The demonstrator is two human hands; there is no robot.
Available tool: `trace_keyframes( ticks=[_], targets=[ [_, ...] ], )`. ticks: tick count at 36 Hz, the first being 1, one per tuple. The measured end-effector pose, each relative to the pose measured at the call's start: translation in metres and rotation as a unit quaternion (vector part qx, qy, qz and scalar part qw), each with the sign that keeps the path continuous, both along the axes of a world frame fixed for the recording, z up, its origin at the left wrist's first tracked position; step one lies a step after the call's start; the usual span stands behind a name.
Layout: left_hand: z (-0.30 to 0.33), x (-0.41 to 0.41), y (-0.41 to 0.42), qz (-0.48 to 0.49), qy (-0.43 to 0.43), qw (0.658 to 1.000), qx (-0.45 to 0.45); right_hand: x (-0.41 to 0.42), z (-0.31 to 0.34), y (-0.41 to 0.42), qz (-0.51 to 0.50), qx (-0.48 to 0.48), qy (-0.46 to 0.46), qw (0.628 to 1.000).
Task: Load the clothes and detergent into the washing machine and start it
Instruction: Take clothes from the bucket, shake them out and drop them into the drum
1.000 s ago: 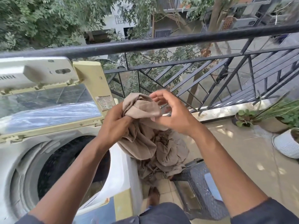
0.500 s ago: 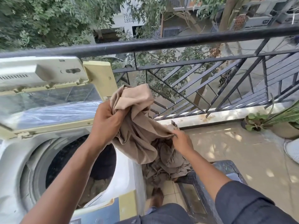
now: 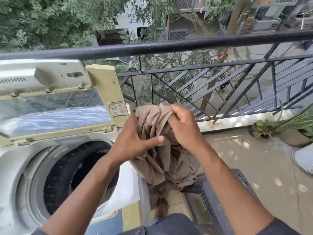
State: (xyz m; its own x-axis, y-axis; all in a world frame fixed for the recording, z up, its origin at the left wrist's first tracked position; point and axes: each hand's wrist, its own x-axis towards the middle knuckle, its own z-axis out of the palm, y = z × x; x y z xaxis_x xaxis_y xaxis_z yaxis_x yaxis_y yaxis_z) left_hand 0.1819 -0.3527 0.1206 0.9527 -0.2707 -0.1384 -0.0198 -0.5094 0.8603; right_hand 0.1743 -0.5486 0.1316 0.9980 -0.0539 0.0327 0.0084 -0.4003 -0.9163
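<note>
A beige cloth (image 3: 155, 155) hangs bunched between both hands, just right of the washing machine (image 3: 15, 167). My left hand (image 3: 130, 141) grips its left folds, thumb pressed across the fabric. My right hand (image 3: 183, 128) holds the top of the bundle, fingers curled into it. The cloth's lower end trails down onto a dark wicker stool (image 3: 208, 189). The machine's lid (image 3: 55, 112) stands raised, and its dark drum (image 3: 81, 173) is open with some fabric dimly visible inside. No detergent is in view.
A black metal railing (image 3: 169, 46) runs across just behind the machine and the hands. Potted plants (image 3: 288, 131) and a white pot (image 3: 304, 158) stand on the tiled balcony floor at the right. My foot (image 3: 162, 207) shows between machine and stool.
My right hand rose from the lower cloth to grip the top of the bundle beside my left hand. The left hand dropped slightly and shifted its grip.
</note>
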Motion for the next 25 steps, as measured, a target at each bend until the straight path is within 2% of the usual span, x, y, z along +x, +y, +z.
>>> trace_keyframes(
  ticks=[2,5,9,11,14,17,22,25],
  targets=[
    [-0.003,0.000,-0.009,-0.046,-0.014,0.999,0.010,-0.003,0.011,0.011,0.048,-0.004,-0.016,0.999],
    [-0.010,0.004,-0.014,-0.014,-0.044,0.998,0.035,-0.005,0.021,0.015,0.090,-0.024,-0.040,0.995],
    [-0.014,0.008,-0.005,0.024,-0.040,0.999,-0.003,-0.010,0.017,0.000,0.060,0.066,-0.039,0.995],
    [-0.011,0.008,0.000,0.045,-0.036,0.998,-0.034,-0.012,0.005,-0.013,0.035,0.066,-0.025,0.997],
    [0.002,0.008,0.006,0.036,-0.036,0.996,-0.078,-0.009,-0.032,-0.031,0.011,-0.008,0.037,0.999],
    [0.021,0.007,0.009,0.006,-0.030,0.990,-0.136,-0.004,-0.073,-0.040,0.037,-0.121,0.094,0.988],
    [0.049,0.006,0.022,-0.017,-0.011,0.977,-0.213,0.007,-0.119,-0.038,0.117,-0.252,0.210,0.938],
    [0.056,0.009,0.031,0.000,-0.012,0.973,-0.229,0.007,-0.138,-0.039,0.101,-0.319,0.253,0.908]
  ],
)
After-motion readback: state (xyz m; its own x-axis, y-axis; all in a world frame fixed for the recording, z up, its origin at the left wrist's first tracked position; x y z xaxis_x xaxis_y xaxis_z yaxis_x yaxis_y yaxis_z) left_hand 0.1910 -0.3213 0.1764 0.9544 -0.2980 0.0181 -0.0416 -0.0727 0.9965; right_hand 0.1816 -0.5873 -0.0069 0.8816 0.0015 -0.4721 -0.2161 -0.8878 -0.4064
